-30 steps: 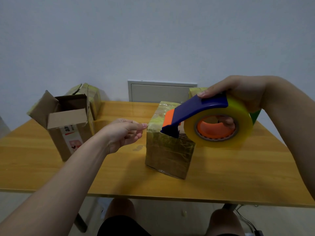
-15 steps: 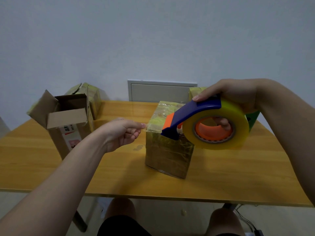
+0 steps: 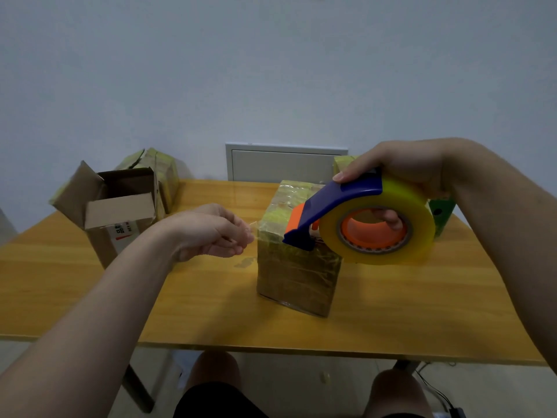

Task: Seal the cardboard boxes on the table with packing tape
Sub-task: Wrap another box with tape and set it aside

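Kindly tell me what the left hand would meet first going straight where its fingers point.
Probably the taped box, close beyond the left hand pinching a tape end, though depth is unclear.

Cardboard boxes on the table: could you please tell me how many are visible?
4: an open box at left, a taped box behind it, the centre box, and a far box mostly hidden behind the right hand; others may be hidden.

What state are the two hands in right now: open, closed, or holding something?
Left hand: pinches the loose tape end.
Right hand: grips the tape dispenser.
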`<state>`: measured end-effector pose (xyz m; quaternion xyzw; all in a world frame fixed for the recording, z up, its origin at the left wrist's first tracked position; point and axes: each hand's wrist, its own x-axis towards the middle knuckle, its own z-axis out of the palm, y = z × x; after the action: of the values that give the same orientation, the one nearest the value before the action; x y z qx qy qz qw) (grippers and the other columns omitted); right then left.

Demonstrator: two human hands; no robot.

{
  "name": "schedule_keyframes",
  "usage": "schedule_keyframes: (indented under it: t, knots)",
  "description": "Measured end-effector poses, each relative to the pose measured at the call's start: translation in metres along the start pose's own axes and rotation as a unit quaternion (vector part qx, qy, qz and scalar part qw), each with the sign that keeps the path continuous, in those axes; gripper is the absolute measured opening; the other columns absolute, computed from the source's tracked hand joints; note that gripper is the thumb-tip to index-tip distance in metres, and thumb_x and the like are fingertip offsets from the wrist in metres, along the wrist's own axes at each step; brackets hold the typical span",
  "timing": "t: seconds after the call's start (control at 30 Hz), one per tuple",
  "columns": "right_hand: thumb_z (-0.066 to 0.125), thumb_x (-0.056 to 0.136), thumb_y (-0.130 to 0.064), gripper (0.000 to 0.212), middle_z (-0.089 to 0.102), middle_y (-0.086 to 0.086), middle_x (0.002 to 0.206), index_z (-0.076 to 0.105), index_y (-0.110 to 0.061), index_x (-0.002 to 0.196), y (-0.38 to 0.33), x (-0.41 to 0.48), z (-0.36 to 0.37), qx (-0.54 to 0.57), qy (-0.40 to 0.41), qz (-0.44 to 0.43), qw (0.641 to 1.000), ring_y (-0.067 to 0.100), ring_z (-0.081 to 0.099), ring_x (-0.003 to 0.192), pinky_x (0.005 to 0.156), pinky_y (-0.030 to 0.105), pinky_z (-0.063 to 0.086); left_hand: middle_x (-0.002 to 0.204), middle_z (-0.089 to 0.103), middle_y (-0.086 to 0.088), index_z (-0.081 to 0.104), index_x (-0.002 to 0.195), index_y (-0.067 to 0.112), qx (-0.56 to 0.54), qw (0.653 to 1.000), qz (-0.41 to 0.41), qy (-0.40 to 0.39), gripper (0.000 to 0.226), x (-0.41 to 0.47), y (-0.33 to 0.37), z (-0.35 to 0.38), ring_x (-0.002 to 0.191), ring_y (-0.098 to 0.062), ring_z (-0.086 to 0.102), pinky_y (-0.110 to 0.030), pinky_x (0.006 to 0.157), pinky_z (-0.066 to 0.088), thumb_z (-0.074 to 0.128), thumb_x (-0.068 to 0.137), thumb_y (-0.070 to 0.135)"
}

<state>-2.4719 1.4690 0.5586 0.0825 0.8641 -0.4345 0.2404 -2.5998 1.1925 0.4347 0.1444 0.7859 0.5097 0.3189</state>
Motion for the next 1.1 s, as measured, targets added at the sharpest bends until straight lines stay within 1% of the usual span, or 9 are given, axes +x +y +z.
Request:
schedule_keyframes:
  t: [0.1,0.17,0.3,0.43,0.57,0.77,0.9,1.0,1.1]
  knots:
    - [0.073,0.073,-0.051,0.062,0.066,0.023,0.076,0.076,0.0,0.107,0.001,-0.001,0.0,0.005,0.001,0.001,1.0,0.027,0.064,0.054,0.057,0.035,0.058,0.087,0.079,-0.009,0.058,0.121,0.01,0.249,0.965,-0.003,0.083,0.046,-0.006,0.024,0.002,0.077,-0.02,0.078,-0.032,0.067,0.063,0.085,0.085,0.019]
    - [0.073,0.074,-0.051,0.058,0.066,0.022,0.075,0.077,-0.001,0.103,0.001,-0.001,0.001,0.005,-0.002,0.002,1.0,0.026,0.064,0.054,0.057,0.034,0.058,0.103,0.076,-0.008,0.054,0.136,0.014,0.334,0.927,0.056,0.16,0.059,-0.002,0.039,0.005,0.093,-0.024,0.074,-0.042,0.085,0.062,0.083,0.086,0.021]
    - [0.071,0.076,-0.048,0.046,0.067,0.02,0.071,0.08,-0.005,0.089,-0.001,-0.001,0.002,0.017,-0.01,0.0,1.0,0.024,0.064,0.05,0.053,0.033,0.058,0.133,0.066,-0.004,0.053,0.147,0.013,0.264,0.929,0.2,0.166,0.051,0.02,0.063,0.039,0.122,-0.021,0.062,-0.04,0.104,0.052,0.062,0.097,0.009]
    - [0.071,0.075,-0.048,0.045,0.066,0.019,0.069,0.081,-0.007,0.089,0.003,-0.003,0.001,0.023,-0.021,-0.009,0.999,0.023,0.063,0.049,0.052,0.033,0.057,0.152,0.053,-0.007,0.051,0.15,0.011,0.263,0.936,0.215,0.095,0.041,0.048,0.053,0.072,0.14,-0.023,0.048,-0.043,0.116,0.039,0.042,0.112,0.022]
    - [0.074,0.082,-0.041,0.039,0.066,0.018,0.068,0.079,-0.006,0.097,0.014,-0.004,-0.003,0.051,-0.059,-0.04,0.996,0.024,0.063,0.051,0.053,0.035,0.057,0.16,0.045,-0.004,0.049,0.153,0.014,0.275,0.924,0.243,0.108,0.046,0.06,0.036,0.072,0.151,-0.021,0.034,-0.045,0.124,0.026,0.029,0.115,0.03]
    - [0.089,0.066,-0.049,0.066,0.067,0.023,0.072,0.075,0.003,0.105,0.035,-0.015,-0.016,0.062,-0.093,-0.035,0.993,0.03,0.067,0.056,0.057,0.036,0.058,0.165,0.038,0.0,0.045,0.155,0.023,0.38,0.882,0.238,0.143,0.05,0.068,0.033,0.072,0.156,-0.018,0.024,-0.04,0.124,0.025,0.024,0.114,0.041]
    - [0.088,0.069,-0.048,0.078,0.062,0.024,0.063,0.066,0.013,0.113,0.064,-0.037,-0.034,0.093,-0.09,-0.024,0.991,0.033,0.062,0.051,0.055,0.04,0.056,0.156,0.05,0.001,0.053,0.143,0.029,0.394,0.878,0.219,0.16,0.047,0.072,0.031,0.071,0.148,-0.018,0.037,-0.04,0.107,0.036,0.029,0.11,0.052]
    - [0.09,0.069,-0.048,0.086,0.063,0.025,0.065,0.059,0.014,0.121,0.076,-0.048,-0.039,0.106,-0.077,-0.021,0.991,0.033,0.062,0.052,0.055,0.041,0.056,0.144,0.059,-0.001,0.055,0.139,0.028,0.45,0.847,0.22,0.179,0.065,0.072,0.036,0.078,0.126,-0.024,0.053,-0.041,0.092,0.042,0.028,0.1,0.073]
    - [0.09,0.067,-0.047,0.093,0.062,0.025,0.066,0.055,0.015,0.126,0.082,-0.048,-0.036,0.101,-0.072,-0.029,0.992,0.033,0.062,0.052,0.055,0.041,0.056,0.148,0.057,0.0,0.051,0.145,0.027,0.474,0.832,0.22,0.186,0.082,0.068,0.035,0.081,0.131,-0.026,0.053,-0.044,0.1,0.044,0.022,0.093,0.084]
